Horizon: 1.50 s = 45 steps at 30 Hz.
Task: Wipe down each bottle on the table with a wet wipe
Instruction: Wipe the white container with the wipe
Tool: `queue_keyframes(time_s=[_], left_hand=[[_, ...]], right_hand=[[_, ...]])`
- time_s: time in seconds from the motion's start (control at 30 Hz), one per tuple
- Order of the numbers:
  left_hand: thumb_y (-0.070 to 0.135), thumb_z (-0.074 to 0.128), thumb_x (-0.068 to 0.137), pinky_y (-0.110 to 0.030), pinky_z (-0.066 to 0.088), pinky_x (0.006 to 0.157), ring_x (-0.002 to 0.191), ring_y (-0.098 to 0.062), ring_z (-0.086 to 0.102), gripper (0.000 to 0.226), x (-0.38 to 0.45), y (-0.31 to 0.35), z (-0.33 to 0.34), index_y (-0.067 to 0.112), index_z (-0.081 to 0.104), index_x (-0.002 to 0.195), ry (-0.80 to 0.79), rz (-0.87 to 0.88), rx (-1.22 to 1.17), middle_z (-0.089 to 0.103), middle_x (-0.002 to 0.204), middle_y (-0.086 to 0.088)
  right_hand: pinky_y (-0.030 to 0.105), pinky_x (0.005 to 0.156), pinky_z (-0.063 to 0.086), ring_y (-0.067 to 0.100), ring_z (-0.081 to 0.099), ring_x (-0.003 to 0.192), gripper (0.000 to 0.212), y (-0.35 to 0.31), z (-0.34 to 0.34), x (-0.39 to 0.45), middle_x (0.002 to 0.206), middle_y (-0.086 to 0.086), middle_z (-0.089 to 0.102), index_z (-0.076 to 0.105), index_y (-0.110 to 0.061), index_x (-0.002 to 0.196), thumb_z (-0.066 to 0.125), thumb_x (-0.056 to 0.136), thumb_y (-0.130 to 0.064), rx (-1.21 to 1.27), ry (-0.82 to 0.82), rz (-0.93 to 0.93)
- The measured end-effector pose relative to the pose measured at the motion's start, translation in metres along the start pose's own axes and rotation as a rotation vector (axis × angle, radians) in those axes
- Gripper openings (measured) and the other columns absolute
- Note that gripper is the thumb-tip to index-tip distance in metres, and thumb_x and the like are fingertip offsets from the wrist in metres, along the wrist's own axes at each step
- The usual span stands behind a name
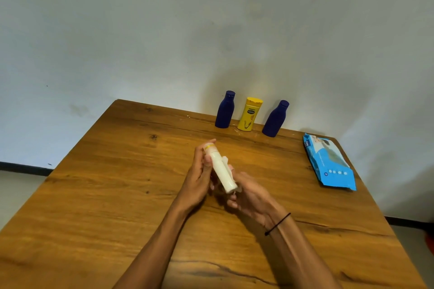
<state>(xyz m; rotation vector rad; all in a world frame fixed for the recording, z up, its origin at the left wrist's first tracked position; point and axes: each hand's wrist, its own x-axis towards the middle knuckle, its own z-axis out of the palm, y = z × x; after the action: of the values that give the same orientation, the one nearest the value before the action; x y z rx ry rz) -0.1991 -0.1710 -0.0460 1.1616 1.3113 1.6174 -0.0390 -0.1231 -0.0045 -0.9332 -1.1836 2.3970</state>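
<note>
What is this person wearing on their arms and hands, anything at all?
Very little. Both forearms are bare, with no sleeves in view, and neither the left hand nor the right hand wears a glove. The only item is a thin black band around the right wrist.

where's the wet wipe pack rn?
In the head view, the blue wet wipe pack lies flat near the table's right edge, to the right of the three standing bottles and both hands.

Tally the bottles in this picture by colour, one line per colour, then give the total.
Dark blue bottles: 2, the left one and the right one, standing at the back of the table
Yellow bottle: 1, between them
White bottle: 1, held in both hands
Total: 4
</note>
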Motion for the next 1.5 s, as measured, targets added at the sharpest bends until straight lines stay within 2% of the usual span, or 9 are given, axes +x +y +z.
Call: queue_keyframes(time_s=[0.1,0.2,0.33,0.53,0.8,1.0,1.13,1.3,1.5], left_hand=[[0.076,0.034,0.100,-0.024,0.058,0.090,0.117,-0.005,0.067,0.066,-0.002,-0.007,0.005,0.049,0.030,0.160,-0.021,-0.079,-0.052,0.060,0.137,0.026],[0.084,0.038,0.094,-0.026,0.056,0.094,0.118,-0.012,0.070,0.087,-0.006,-0.011,0.014,0.029,0.039,0.160,0.001,-0.186,-0.150,0.070,0.138,0.003],[0.099,0.044,0.077,-0.046,0.052,0.113,0.124,-0.018,0.070,0.096,-0.010,-0.011,0.018,0.032,0.057,0.143,0.025,-0.255,-0.229,0.075,0.130,0.000],[0.093,0.038,0.087,-0.041,0.042,0.120,0.139,-0.015,0.060,0.083,-0.010,-0.002,0.021,0.037,0.060,0.145,-0.015,-0.255,-0.273,0.067,0.146,0.005],[0.076,0.044,0.098,-0.026,0.051,0.108,0.140,-0.018,0.060,0.066,-0.012,0.000,0.025,0.036,0.057,0.149,-0.041,-0.155,-0.224,0.065,0.148,0.002],[0.064,0.070,0.095,-0.033,0.064,0.087,0.119,-0.017,0.072,0.052,-0.009,0.002,0.018,0.047,0.057,0.142,-0.022,-0.111,-0.074,0.073,0.132,0.007],[0.059,0.072,0.096,-0.048,0.067,0.064,0.098,-0.026,0.078,0.049,-0.010,0.000,0.014,0.045,0.058,0.142,-0.068,-0.096,-0.020,0.076,0.115,0.001],[0.057,0.070,0.098,-0.045,0.066,0.060,0.097,-0.026,0.077,0.050,-0.010,-0.005,0.015,0.044,0.056,0.144,-0.075,-0.073,0.044,0.075,0.115,0.004],[0.065,0.065,0.096,-0.029,0.063,0.067,0.100,-0.016,0.075,0.057,-0.009,-0.004,0.011,0.043,0.053,0.147,-0.009,-0.012,0.060,0.075,0.115,0.009]], right_hand=[[0.038,0.074,0.051,0.020,0.064,0.086,0.048,0.012,0.020,0.006,0.110,0.013,0.068,0.058,-0.011,0.129,0.046,0.108,-0.052,-0.449,0.319,-0.176],[0.039,0.082,0.053,0.020,0.061,0.097,0.036,0.028,0.028,0.011,0.112,0.003,0.062,0.047,-0.019,0.118,0.035,0.110,-0.052,-1.097,0.594,-0.392],[0.043,0.090,0.050,0.019,0.049,0.103,0.031,0.043,0.038,0.020,0.116,0.001,0.052,0.039,-0.022,0.120,0.027,0.110,-0.049,-1.197,0.746,-0.495],[0.041,0.106,0.036,0.021,0.037,0.127,0.070,0.043,0.035,0.033,0.149,0.004,0.035,0.002,-0.026,0.165,0.028,0.108,-0.055,-1.366,0.994,-0.509],[0.039,0.110,0.040,0.012,0.040,0.134,0.075,0.020,0.046,0.034,0.143,-0.011,0.045,0.027,-0.036,0.163,0.010,0.101,-0.075,-0.894,0.874,-0.749],[0.025,0.094,0.051,0.011,0.048,0.116,0.035,-0.010,0.043,0.026,0.124,0.001,0.046,0.062,-0.027,0.141,0.053,0.109,-0.018,-0.733,1.021,-0.806],[0.008,0.080,0.053,-0.016,0.058,0.107,0.044,-0.029,0.035,0.012,0.122,-0.039,0.057,0.051,-0.019,0.138,0.069,0.099,-0.009,-0.638,0.916,-0.899],[0.030,0.082,0.061,0.003,0.066,0.100,0.010,-0.044,0.028,0.004,0.103,-0.009,0.072,0.070,-0.018,0.101,0.078,0.094,-0.022,-0.852,0.787,-0.907],[0.047,0.115,0.048,0.011,0.057,0.135,0.035,-0.022,0.037,-0.002,0.140,-0.001,0.068,0.070,-0.016,0.134,0.062,0.102,-0.004,-1.195,0.556,-0.894]])
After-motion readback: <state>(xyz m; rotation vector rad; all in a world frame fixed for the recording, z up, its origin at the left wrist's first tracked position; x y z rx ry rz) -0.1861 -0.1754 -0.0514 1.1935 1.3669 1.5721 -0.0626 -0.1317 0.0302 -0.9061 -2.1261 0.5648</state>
